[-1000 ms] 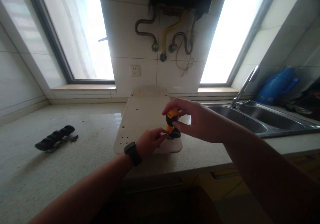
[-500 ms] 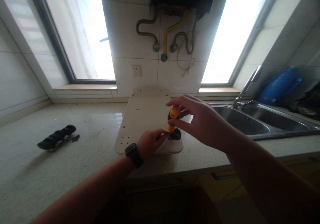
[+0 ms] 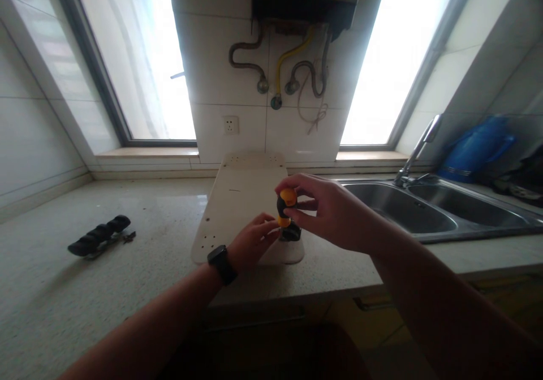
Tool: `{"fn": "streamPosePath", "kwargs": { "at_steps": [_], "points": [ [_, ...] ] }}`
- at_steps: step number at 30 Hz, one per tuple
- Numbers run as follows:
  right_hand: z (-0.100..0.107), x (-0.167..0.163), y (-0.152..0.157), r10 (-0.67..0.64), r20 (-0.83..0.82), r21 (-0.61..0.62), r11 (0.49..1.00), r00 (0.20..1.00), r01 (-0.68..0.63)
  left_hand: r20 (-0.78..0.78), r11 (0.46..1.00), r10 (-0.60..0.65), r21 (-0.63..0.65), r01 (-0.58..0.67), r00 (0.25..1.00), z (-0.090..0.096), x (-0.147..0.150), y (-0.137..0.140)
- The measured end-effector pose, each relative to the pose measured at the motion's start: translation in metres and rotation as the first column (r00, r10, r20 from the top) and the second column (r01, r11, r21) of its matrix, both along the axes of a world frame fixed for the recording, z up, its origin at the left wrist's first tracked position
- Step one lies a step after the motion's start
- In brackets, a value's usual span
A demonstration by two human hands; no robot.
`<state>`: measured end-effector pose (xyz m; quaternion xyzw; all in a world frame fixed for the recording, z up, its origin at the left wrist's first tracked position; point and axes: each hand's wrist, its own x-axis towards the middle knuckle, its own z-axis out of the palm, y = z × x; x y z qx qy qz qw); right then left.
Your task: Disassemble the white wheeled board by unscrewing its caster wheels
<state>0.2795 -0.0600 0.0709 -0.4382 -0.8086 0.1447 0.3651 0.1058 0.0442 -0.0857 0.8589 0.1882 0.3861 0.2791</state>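
A screwdriver (image 3: 285, 206) with a stubby yellow and black handle stands nearly upright over the near right corner of a white board (image 3: 241, 199). My right hand (image 3: 311, 202) is closed around its handle, thumb in front and fingers behind. Under it, a black fitting (image 3: 291, 232) sits on the board's corner. My left hand (image 3: 257, 234), with a dark watch on the wrist, reaches in from the left; its fingertips are bunched by the screwdriver's lower end. Whatever they pinch is too small to make out, and the screwdriver's tip is hidden.
A ridged black part (image 3: 99, 236) lies on the speckled counter (image 3: 165, 210) at left, with small loose pieces (image 3: 129, 237) beside it. To the right are a double sink (image 3: 394, 204) with a tap (image 3: 419, 148) and a blue container (image 3: 475, 145). Pipes (image 3: 278, 74) hang on the wall behind.
The camera view has shifted slightly. The screwdriver and my right hand sit a little further left and lower in view. My left fingers have lifted and parted slightly near the screwdriver's lower end.
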Motion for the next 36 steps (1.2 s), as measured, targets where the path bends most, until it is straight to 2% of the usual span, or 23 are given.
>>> {"fn": "streamPosePath", "kwargs": {
  "at_steps": [3,6,10,13,17,22,25,28,32,36],
  "points": [
    [0.0,-0.002,0.002,-0.004,-0.077,-0.048,0.999,0.997,0.001,0.006,0.999,-0.017,-0.049,0.017,1.0,0.003,0.005,-0.003],
    [0.0,-0.004,0.003,-0.04,-0.129,-0.095,0.995,0.991,0.028,0.09,0.992,-0.008,-0.121,0.019,0.996,0.0,0.015,-0.004],
    [0.002,-0.005,0.004,-0.059,-0.116,-0.121,0.992,0.991,0.045,0.152,0.964,0.106,-0.257,-0.064,0.983,-0.008,0.024,-0.003],
    [0.0,-0.003,0.005,-0.049,-0.117,-0.128,0.991,0.992,0.034,0.16,0.94,0.161,-0.325,-0.102,0.974,-0.007,0.021,-0.004],
    [-0.008,-0.001,0.005,-0.063,-0.084,-0.088,0.995,0.994,0.056,0.205,0.931,0.122,-0.364,-0.04,0.971,-0.002,0.018,-0.009],
    [-0.009,-0.004,0.0,-0.127,0.065,0.106,0.987,0.99,0.12,0.277,0.91,0.108,-0.415,0.017,0.955,-0.007,0.022,-0.008],
    [-0.004,-0.007,-0.002,-0.179,0.135,0.157,0.975,0.975,0.157,0.296,0.906,0.134,-0.424,0.005,0.946,-0.011,0.024,-0.005],
    [0.001,-0.009,-0.005,-0.191,0.141,0.132,0.976,0.972,0.172,0.299,0.902,0.176,-0.43,-0.032,0.938,-0.014,0.024,-0.002],
    [0.002,-0.009,-0.011,-0.126,0.143,0.059,0.991,0.982,0.119,0.305,0.9,0.176,-0.436,-0.027,0.936,-0.013,0.024,-0.004],
    [0.001,-0.011,-0.012,-0.115,0.183,0.092,0.991,0.976,0.099,0.277,0.904,0.221,-0.419,-0.09,0.935,-0.011,0.026,-0.006]
  ]
}}
